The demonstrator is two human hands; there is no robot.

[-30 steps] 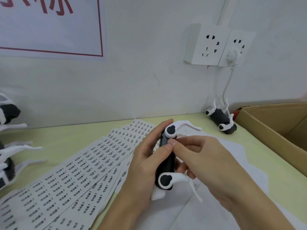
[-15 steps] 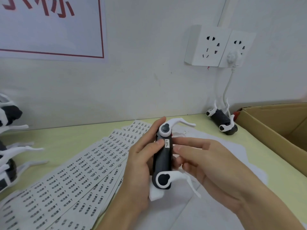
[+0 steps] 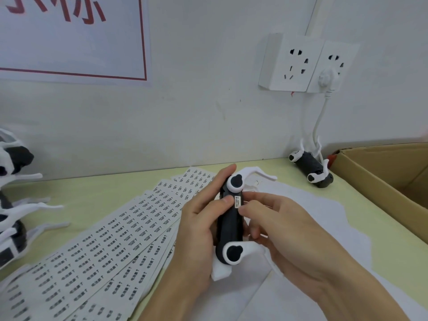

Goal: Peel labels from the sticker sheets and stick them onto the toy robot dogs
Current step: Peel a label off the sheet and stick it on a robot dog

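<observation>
Since half a second ago the right thumb has been slid back onto the edge of the small white label, which is now seen stuck on the black body of the toy robot dog, just under its upper white hip joint. That dog is gripped upright from its left side by the left hand, whose thumb tip is laid beside the label; the right hand is closed around the other side. Sticker sheets are fanned out on the pale green table (just left of the hands). A second dog is lying near the cardboard box.
</observation>
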